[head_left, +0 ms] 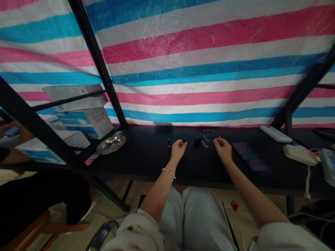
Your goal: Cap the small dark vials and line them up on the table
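My left hand [178, 149] rests on the black table [146, 157] with its fingers curled in a pinch on a small dark piece. My right hand [222, 148] is a little to the right, fingers pinched on a tiny pale piece. Between the two hands lies a small heap of black and clear parts [201, 142]. One more small black part [169, 142] stands just left of my left hand. A bead bracelet [168, 172] circles my left wrist.
A round metal dish [111, 144] sits at the table's left, by stacked white and blue boxes [86, 120] on a black metal rack [99, 62]. White devices [276, 134] and cables lie at the right. Another person's arm holding a phone [10, 136] shows at far left. A striped tarp hangs behind.
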### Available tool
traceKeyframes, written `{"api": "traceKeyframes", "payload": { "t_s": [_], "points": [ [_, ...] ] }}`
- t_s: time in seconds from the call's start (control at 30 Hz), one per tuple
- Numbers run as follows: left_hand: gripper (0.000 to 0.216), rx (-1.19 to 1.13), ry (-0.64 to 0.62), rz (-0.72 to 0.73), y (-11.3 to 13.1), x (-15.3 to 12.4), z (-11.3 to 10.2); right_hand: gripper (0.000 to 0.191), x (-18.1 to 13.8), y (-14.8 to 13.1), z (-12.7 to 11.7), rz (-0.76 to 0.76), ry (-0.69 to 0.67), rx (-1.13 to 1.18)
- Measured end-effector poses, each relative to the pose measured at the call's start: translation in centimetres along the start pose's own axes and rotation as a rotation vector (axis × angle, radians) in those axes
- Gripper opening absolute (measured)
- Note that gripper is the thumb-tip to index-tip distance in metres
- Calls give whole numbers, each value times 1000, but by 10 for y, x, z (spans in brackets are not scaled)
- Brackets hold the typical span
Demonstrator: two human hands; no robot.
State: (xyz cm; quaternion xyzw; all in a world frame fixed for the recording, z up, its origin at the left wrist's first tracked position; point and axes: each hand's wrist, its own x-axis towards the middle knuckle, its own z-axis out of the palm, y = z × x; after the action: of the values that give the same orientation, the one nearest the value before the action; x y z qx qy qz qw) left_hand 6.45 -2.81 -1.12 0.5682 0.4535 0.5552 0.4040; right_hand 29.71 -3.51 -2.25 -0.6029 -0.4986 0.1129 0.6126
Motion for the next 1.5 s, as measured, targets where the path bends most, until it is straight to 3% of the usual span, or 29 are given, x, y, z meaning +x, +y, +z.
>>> {"api": "traceKeyframes", "payload": {
  "t_s": [0.13, 0.33, 0.6, 0.77, 0.87, 1.07, 1.5],
  "points": [
    [21, 24, 5, 20, -2, 1, 0, 35, -3, 16, 0, 75, -165, -168],
    [19, 53, 1, 33, -5, 1, 1, 30, -3, 14, -1, 88, -295, -292],
    [16, 129, -3, 29, -10, 1, 10, 29, -3, 15, 1, 58, -333, -346],
    [12, 337, -28, 28, -4, 13, 17, 31, -5, 7, 0, 58, -348, -354],
    [12, 444, -85, 49, -2, 21, 24, 34, -6, -2, -1, 93, -306, -342],
    [7, 498, -121, 19, -7, 28, 37, 35, -9, -15, -7, 103, -42, -253],
    [7, 561, -124, -52, -2, 25, 44, 31, -11, -13, -6, 80, -76, -319]
  ]
}}
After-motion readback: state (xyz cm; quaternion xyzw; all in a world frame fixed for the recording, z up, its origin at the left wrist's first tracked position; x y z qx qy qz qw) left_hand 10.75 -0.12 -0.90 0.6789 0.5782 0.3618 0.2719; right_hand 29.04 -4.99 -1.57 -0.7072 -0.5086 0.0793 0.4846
